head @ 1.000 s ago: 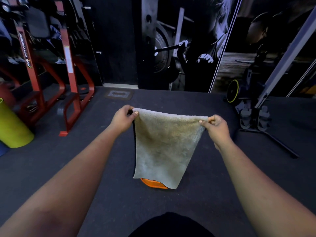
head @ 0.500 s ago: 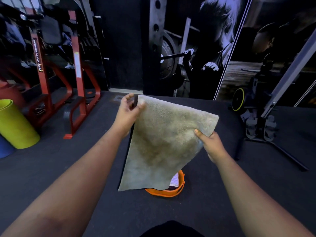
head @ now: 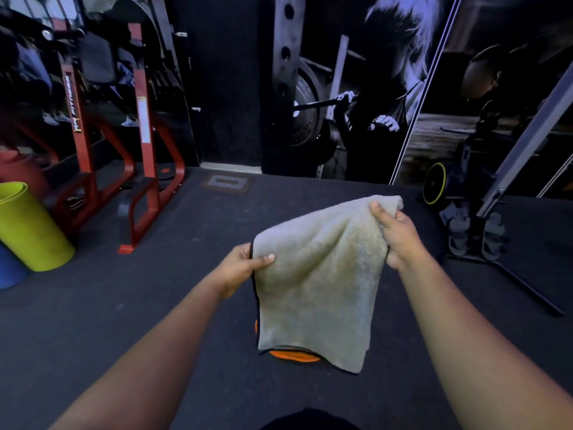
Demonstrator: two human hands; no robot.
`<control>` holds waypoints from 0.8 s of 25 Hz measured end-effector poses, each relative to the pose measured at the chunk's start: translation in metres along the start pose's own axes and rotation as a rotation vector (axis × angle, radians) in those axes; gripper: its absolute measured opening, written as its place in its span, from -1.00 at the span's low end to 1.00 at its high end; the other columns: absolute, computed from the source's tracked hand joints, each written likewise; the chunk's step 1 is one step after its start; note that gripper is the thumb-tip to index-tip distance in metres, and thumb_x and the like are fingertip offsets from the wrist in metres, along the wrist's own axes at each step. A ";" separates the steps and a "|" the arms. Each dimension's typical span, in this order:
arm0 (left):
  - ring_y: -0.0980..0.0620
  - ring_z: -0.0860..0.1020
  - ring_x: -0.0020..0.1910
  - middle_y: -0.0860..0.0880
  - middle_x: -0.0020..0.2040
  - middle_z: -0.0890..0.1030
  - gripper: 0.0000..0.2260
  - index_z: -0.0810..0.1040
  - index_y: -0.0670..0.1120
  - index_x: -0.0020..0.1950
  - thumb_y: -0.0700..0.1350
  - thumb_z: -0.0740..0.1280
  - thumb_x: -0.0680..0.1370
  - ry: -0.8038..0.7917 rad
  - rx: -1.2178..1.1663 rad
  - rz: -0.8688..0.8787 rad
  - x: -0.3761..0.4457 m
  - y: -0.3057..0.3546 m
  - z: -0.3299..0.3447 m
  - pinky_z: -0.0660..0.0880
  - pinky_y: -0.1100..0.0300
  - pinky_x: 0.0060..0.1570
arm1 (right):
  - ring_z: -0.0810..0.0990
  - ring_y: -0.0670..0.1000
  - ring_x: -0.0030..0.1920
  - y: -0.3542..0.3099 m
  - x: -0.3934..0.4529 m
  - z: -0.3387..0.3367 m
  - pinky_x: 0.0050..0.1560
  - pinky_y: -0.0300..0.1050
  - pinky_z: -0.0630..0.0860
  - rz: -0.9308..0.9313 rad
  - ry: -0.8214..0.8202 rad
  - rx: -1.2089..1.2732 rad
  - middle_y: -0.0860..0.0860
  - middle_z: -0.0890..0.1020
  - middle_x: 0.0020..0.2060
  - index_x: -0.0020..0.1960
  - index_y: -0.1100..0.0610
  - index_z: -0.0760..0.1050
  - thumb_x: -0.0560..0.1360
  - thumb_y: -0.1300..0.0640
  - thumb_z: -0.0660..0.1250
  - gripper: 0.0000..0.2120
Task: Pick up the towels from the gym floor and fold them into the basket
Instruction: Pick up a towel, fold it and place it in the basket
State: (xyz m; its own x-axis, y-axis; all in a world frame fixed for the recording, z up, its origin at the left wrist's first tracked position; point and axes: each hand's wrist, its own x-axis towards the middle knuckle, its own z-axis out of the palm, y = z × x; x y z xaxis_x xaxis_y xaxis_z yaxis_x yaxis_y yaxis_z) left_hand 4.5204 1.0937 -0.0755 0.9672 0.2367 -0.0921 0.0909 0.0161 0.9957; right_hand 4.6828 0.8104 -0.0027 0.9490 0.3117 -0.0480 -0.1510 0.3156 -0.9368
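Note:
A grey-beige towel with a dark edge hangs doubled over in front of me. My left hand pinches its left edge at mid height. My right hand grips the bunched upper right corner, higher and farther away. Below the towel, an orange basket sits on the dark floor; only slivers of its rim show at the towel's lower edge and left side, and its contents are hidden.
A red steel rack stands at the back left. A yellow-green rolled mat and a blue object sit at the far left. A black stand with a weight plate and floor legs is at the right. A wall mural fills the back.
The towel went from stretched flat between both hands to folded over. My left hand dropped lower and nearer; my right hand rose to the upper right corner. The basket is more covered.

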 end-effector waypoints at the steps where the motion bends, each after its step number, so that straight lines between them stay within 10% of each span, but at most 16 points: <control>1: -0.13 0.68 0.14 -0.16 0.15 0.72 -0.75 0.61 -0.23 0.28 -0.21 0.41 0.61 0.039 -0.032 0.018 0.001 0.002 0.004 0.59 -0.04 0.16 | 0.68 0.22 0.19 -0.001 -0.002 -0.006 0.13 0.14 0.64 0.035 -0.051 0.035 0.23 0.69 0.16 0.34 0.26 0.52 0.55 -0.12 0.40 -0.47; 3: -0.12 0.69 0.12 -0.18 0.15 0.71 -0.75 0.60 -0.23 0.28 -0.18 0.38 0.63 0.083 -0.109 0.062 0.010 0.021 0.012 0.59 -0.02 0.10 | 0.66 0.19 0.23 0.014 -0.013 -0.025 0.15 0.13 0.64 0.166 -0.155 -0.060 0.20 0.67 0.21 0.37 0.21 0.53 0.49 -0.23 0.32 -0.37; 8: -0.15 0.69 0.12 -0.18 0.15 0.71 -0.71 0.58 -0.20 0.27 -0.05 0.39 0.64 0.123 -0.213 0.028 0.021 0.057 0.009 0.64 -0.09 0.12 | 0.62 0.27 0.26 0.052 -0.024 -0.040 0.25 0.07 0.59 0.211 -0.136 -0.279 0.26 0.69 0.14 0.29 0.33 0.56 0.56 0.24 0.40 -0.67; 13: 0.01 0.72 0.00 -0.05 0.02 0.75 -0.87 0.65 -0.14 0.14 -0.13 0.40 0.64 0.090 0.113 0.004 0.013 0.035 -0.004 0.61 0.22 -0.14 | 0.71 0.11 0.13 0.030 -0.016 -0.031 0.08 0.01 0.64 0.141 -0.097 -0.131 0.14 0.73 0.10 0.24 0.18 0.59 0.54 0.10 0.44 -0.69; 20: -0.22 0.69 0.09 -0.20 0.09 0.71 -0.70 0.61 -0.19 0.19 0.03 0.40 0.63 0.312 0.035 0.024 0.036 0.040 0.000 0.64 -0.20 0.12 | 0.75 0.08 0.01 0.039 -0.021 -0.039 -0.09 -0.17 0.66 0.132 -0.039 -0.423 0.11 0.76 -0.03 0.06 0.19 0.66 0.49 0.16 0.52 -0.82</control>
State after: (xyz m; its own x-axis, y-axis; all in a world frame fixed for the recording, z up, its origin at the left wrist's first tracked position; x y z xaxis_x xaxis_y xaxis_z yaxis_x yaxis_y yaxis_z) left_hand 4.5591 1.1027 -0.0386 0.8503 0.5233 -0.0565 0.0817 -0.0251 0.9963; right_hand 4.6681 0.7815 -0.0521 0.9166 0.3612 -0.1713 -0.1362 -0.1207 -0.9833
